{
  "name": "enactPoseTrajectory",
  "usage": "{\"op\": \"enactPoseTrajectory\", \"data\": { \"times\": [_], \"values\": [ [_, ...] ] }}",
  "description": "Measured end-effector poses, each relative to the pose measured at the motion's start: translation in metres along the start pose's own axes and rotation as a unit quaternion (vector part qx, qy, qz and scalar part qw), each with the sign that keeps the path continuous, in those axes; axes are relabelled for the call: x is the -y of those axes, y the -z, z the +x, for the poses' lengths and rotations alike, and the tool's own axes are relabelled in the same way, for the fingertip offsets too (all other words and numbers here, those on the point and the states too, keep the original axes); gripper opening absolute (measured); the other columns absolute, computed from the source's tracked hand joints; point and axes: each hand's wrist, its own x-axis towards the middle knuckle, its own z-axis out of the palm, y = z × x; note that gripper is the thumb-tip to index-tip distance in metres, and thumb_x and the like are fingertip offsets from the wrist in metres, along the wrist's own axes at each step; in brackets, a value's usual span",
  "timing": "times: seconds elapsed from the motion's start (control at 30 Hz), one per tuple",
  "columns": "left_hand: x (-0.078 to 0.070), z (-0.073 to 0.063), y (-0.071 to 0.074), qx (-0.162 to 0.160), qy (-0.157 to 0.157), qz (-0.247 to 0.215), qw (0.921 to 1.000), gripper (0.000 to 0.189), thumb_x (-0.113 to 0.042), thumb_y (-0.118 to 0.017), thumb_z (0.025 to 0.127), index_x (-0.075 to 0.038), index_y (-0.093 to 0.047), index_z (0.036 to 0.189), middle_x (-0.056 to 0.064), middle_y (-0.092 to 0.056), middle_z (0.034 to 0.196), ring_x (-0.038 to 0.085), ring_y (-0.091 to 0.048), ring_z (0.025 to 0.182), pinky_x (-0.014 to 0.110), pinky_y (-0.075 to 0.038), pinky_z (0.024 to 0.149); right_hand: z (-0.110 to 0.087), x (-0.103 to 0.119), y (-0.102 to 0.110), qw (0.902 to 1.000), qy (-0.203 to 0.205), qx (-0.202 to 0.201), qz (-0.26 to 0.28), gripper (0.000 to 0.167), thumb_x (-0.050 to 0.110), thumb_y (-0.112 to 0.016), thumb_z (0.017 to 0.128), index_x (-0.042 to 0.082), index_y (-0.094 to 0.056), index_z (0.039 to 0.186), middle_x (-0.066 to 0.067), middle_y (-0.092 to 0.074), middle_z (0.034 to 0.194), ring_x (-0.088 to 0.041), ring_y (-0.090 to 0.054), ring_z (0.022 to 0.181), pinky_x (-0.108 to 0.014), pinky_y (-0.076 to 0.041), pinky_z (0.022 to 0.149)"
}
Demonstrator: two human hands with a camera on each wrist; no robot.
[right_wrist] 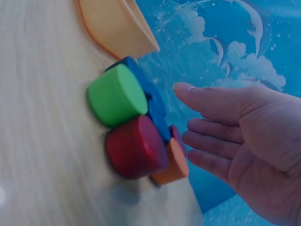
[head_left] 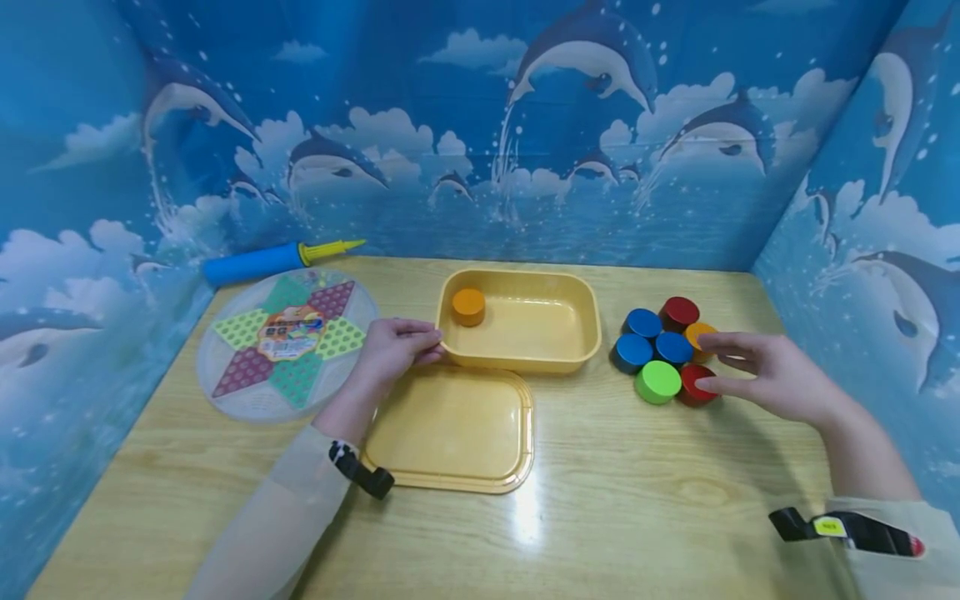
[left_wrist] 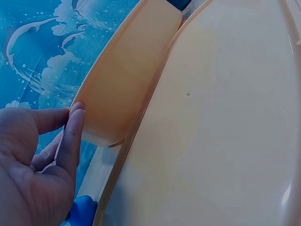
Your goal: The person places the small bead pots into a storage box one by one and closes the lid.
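My left hand point(head_left: 397, 350) pinches the left rim of a yellow plastic box point(head_left: 525, 358) between thumb and fingers; the left wrist view shows this hand point(left_wrist: 42, 160) at the box edge point(left_wrist: 127, 80). One orange cylinder block point(head_left: 468, 307) sits inside the box at its left end. On the right, my right hand point(head_left: 780, 379) hovers with thumb and fingers apart, close by a red block point(head_left: 698, 386) and another orange block point(head_left: 699, 337). Clustered with them are a green block point(head_left: 658, 382), several blue blocks point(head_left: 632, 353) and a dark red block point(head_left: 679, 313).
A yellow lid point(head_left: 453, 429) lies on the wooden table point(head_left: 615, 492) in front of the box. To the left are a round star-patterned game board point(head_left: 292, 346) and a blue hand pump point(head_left: 255, 265) with a yellow nozzle. Dolphin-print sheets point(head_left: 480, 125) enclose the back and sides.
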Motion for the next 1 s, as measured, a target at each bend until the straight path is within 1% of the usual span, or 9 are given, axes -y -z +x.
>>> {"op": "enactPoseTrajectory", "data": {
  "times": [0.1, 0.2, 0.27, 0.37, 0.47, 0.53, 0.77, 0.87, 1.0],
  "values": [
    [-0.001, -0.001, 0.000, -0.002, 0.002, 0.003, 1.0000, 0.029, -0.002, -0.076, 0.099, 0.009, -0.068, 0.125, 0.025, -0.071, 0.110, 0.022, -0.077, 0.087, 0.032, -0.066, 0.083, -0.005, -0.008, -0.003, 0.9999, 0.002, -0.006, 0.010, 0.056, 0.018, -0.087, 0.092, -0.003, -0.065, 0.139, -0.022, -0.069, 0.132, 0.008, -0.061, 0.115, -0.002, -0.046, 0.093],
    [-0.002, -0.001, 0.000, -0.004, 0.005, 0.007, 1.0000, 0.030, -0.003, -0.075, 0.099, 0.009, -0.068, 0.125, 0.024, -0.072, 0.110, 0.022, -0.077, 0.087, 0.032, -0.066, 0.083, -0.009, -0.015, -0.006, 0.9997, -0.010, -0.010, 0.019, 0.055, 0.018, -0.086, 0.092, -0.001, -0.065, 0.139, -0.022, -0.069, 0.132, 0.010, -0.060, 0.114, -0.003, -0.048, 0.092],
    [-0.002, 0.000, 0.000, -0.006, 0.008, 0.008, 0.9999, 0.029, -0.004, -0.075, 0.099, 0.008, -0.069, 0.125, 0.024, -0.072, 0.110, 0.022, -0.077, 0.087, 0.032, -0.066, 0.083, -0.011, -0.019, -0.007, 0.9995, -0.022, -0.010, 0.022, 0.056, 0.020, -0.087, 0.092, -0.001, -0.065, 0.140, -0.023, -0.068, 0.134, 0.004, -0.063, 0.116, -0.004, -0.049, 0.091],
    [-0.002, 0.000, 0.000, -0.007, 0.012, 0.011, 0.9999, 0.029, -0.004, -0.075, 0.099, 0.007, -0.069, 0.125, 0.024, -0.072, 0.110, 0.022, -0.077, 0.088, 0.032, -0.066, 0.083, -0.012, -0.024, -0.011, 0.9990, -0.038, -0.005, 0.024, 0.059, 0.021, -0.087, 0.092, -0.003, -0.064, 0.140, -0.025, -0.066, 0.136, -0.018, -0.068, 0.120, -0.007, -0.052, 0.090],
    [-0.002, 0.000, -0.001, -0.008, 0.014, 0.012, 0.9998, 0.028, -0.004, -0.075, 0.099, 0.007, -0.069, 0.124, 0.024, -0.072, 0.110, 0.023, -0.077, 0.088, 0.033, -0.066, 0.083, -0.012, -0.027, -0.015, 0.9987, -0.045, 0.004, 0.023, 0.063, 0.024, -0.088, 0.091, -0.004, -0.062, 0.142, -0.025, -0.065, 0.138, -0.039, -0.065, 0.122, -0.007, -0.053, 0.090],
    [-0.002, 0.001, -0.001, -0.008, 0.015, 0.011, 0.9998, 0.028, -0.004, -0.075, 0.099, 0.007, -0.069, 0.125, 0.024, -0.072, 0.110, 0.023, -0.077, 0.088, 0.033, -0.066, 0.083, -0.011, -0.028, -0.017, 0.9985, -0.048, 0.011, 0.023, 0.067, 0.027, -0.088, 0.091, -0.004, -0.061, 0.143, -0.026, -0.064, 0.139, -0.045, -0.063, 0.122, -0.008, -0.053, 0.089],
    [-0.002, 0.001, -0.001, -0.009, 0.016, 0.007, 0.9998, 0.029, -0.003, -0.077, 0.098, 0.007, -0.069, 0.124, 0.025, -0.071, 0.111, 0.023, -0.077, 0.088, 0.033, -0.066, 0.083, -0.006, -0.030, -0.022, 0.9973, -0.065, 0.034, 0.008, 0.075, 0.033, -0.090, 0.088, -0.006, -0.059, 0.145, -0.028, -0.064, 0.138, -0.045, -0.063, 0.122, -0.012, -0.056, 0.088],
    [-0.002, 0.001, -0.001, -0.011, 0.016, 0.010, 0.9998, 0.029, -0.003, -0.077, 0.098, 0.007, -0.069, 0.124, 0.024, -0.072, 0.111, 0.023, -0.077, 0.087, 0.033, -0.066, 0.082, -0.005, -0.029, -0.023, 0.9972, -0.066, 0.036, -0.002, 0.074, 0.032, -0.091, 0.087, -0.007, -0.060, 0.143, -0.028, -0.065, 0.136, -0.044, -0.065, 0.120, -0.016, -0.059, 0.087],
    [-0.002, 0.000, -0.001, -0.011, 0.016, 0.013, 0.9997, 0.029, -0.005, -0.077, 0.099, 0.006, -0.069, 0.125, 0.024, -0.072, 0.111, 0.024, -0.077, 0.089, 0.033, -0.066, 0.083, -0.005, -0.029, -0.023, 0.9977, -0.056, 0.037, -0.010, 0.070, 0.028, -0.091, 0.088, -0.006, -0.062, 0.141, -0.028, -0.066, 0.133, -0.044, -0.065, 0.119, -0.015, -0.058, 0.086]
  ]
}}
